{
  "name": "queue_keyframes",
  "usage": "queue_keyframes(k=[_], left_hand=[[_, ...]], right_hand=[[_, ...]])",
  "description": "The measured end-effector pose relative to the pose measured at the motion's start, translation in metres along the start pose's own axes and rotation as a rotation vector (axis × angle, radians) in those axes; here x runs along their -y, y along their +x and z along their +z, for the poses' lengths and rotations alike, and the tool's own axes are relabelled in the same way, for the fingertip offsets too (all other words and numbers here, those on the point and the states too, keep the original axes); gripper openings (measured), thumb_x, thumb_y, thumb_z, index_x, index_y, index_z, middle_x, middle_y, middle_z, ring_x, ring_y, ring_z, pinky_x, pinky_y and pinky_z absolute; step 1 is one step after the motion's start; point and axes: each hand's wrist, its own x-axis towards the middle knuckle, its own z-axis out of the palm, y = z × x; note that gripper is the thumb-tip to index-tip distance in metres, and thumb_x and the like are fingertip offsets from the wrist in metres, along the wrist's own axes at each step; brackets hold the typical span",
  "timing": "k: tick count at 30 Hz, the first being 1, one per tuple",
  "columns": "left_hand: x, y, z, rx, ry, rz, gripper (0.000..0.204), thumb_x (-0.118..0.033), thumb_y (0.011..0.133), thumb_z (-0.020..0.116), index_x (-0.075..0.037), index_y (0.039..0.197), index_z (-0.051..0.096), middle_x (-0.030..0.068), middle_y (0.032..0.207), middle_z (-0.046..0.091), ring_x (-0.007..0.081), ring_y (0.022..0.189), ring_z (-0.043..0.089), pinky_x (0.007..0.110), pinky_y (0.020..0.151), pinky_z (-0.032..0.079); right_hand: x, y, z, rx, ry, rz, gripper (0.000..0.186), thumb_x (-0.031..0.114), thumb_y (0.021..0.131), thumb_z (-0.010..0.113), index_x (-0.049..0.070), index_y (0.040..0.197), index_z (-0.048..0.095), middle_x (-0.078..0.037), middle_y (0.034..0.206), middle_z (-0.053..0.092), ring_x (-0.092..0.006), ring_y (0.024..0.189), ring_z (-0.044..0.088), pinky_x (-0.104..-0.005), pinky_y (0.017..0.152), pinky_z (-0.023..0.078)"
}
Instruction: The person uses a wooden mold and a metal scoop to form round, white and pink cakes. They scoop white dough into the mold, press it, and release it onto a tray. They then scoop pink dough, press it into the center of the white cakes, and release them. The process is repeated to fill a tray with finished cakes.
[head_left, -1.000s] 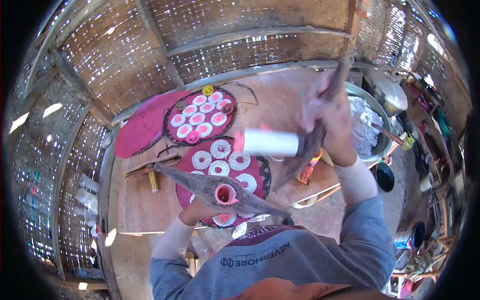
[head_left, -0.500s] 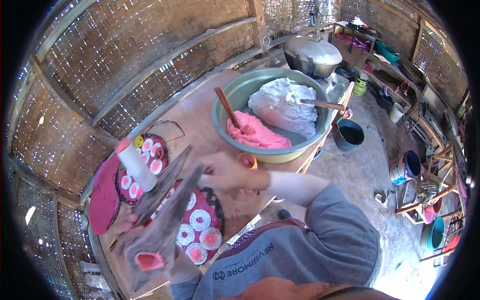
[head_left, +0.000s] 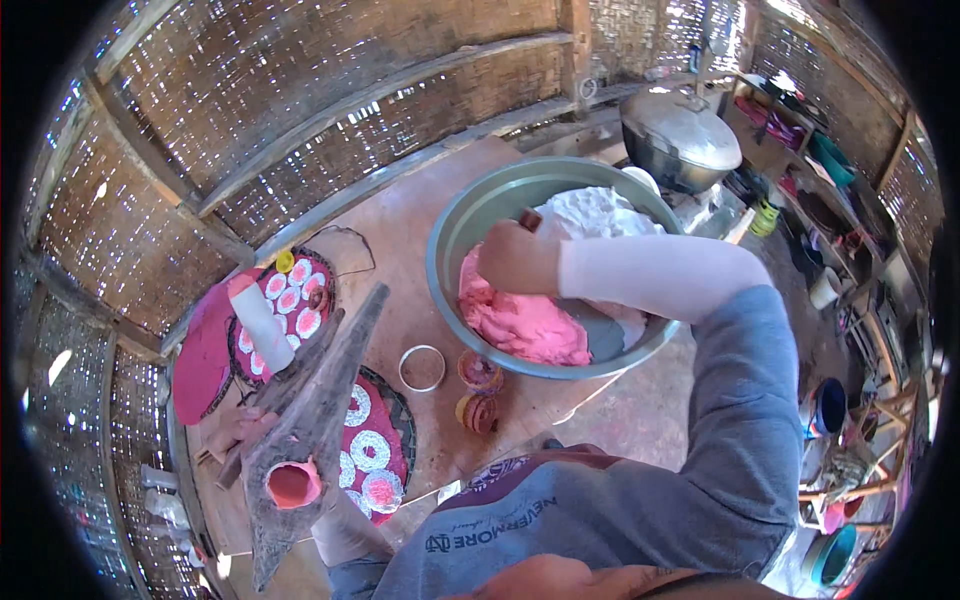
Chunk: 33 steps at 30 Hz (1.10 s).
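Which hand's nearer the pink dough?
Right. The right hand is at the pink dough in the basin; the left hand is farther left, holding the wooden tool.

Passable over the tabletop [head_left: 400, 225] between the wooden press [head_left: 318, 425] and the green basin [head_left: 458, 228]; narrowed nearer the body by a pale ring [head_left: 401, 370] and two small cups [head_left: 480, 412]. Enterable over the basin's far-left rim, but crossed at near right by the right forearm [head_left: 650, 268].

Head cam, wide fisheye — looks down & fwd frm abv wearer's chest [head_left: 610, 510], near side; desk [head_left: 410, 240] close below, woven wall [head_left: 300, 65] far, floor [head_left: 645, 400] R.
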Motion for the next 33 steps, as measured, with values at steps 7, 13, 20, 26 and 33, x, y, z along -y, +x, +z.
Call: queue_keyframes(k=[7,13,20,26,33], left_hand=[[-0.003,0.004,0.002,-0.01,0.044,0.039,0.024,-0.013,0.074,0.073,-0.004,0.091,0.059,0.0093,0.091,0.062,0.0166,0.084,0.06,0.033,0.076,0.05],[0.004,0.002,0.002,0.017,0.041,0.018,0.026,-0.013,0.075,0.072,-0.004,0.094,0.057,0.009,0.093,0.057,0.0168,0.086,0.058,0.032,0.076,0.049],[0.034,-0.012,0.014,0.101,-0.059,-0.097,0.031,-0.014,0.076,0.07,-0.003,0.099,0.053,0.0084,0.097,0.052,0.0169,0.088,0.055,0.031,0.077,0.047],[0.015,0.008,0.052,0.291,-0.191,0.024,0.026,-0.016,0.077,0.07,-0.004,0.091,0.052,0.0079,0.096,0.051,0.0162,0.085,0.055,0.029,0.076,0.047],[0.037,-0.006,0.096,0.467,-0.297,-0.285,0.038,-0.017,0.07,0.075,-0.005,0.091,0.047,0.0041,0.077,0.051,0.0153,0.071,0.052,0.03,0.066,0.044]], right_hand=[[-0.049,-0.035,-0.045,-0.074,0.143,0.233,0.016,0.019,0.077,0.055,0.016,0.089,0.064,-0.006,0.064,0.064,-0.0227,0.061,0.064,-0.0359,0.053,0.046],[0.007,-0.042,-0.006,0.288,0.356,0.295,0.017,0.016,0.08,0.051,0.009,0.089,0.064,-0.012,0.071,0.066,-0.0275,0.069,0.066,-0.0404,0.057,0.049],[0.025,-0.074,-0.008,0.261,0.478,0.269,0.022,0.018,0.078,0.054,0.01,0.095,0.065,-0.012,0.071,0.065,-0.0292,0.069,0.065,-0.0435,0.06,0.049],[0.03,-0.109,-0.053,0.485,0.656,0.535,0.028,0.032,0.081,0.054,0.02,0.103,0.065,-0.013,0.067,0.062,-0.0305,0.065,0.063,-0.043,0.059,0.049],[0.001,-0.105,-0.136,0.13,0.945,0.692,0.027,0.028,0.08,0.061,0.021,0.105,0.066,-0.012,0.073,0.065,-0.0294,0.066,0.063,-0.0396,0.061,0.049]])
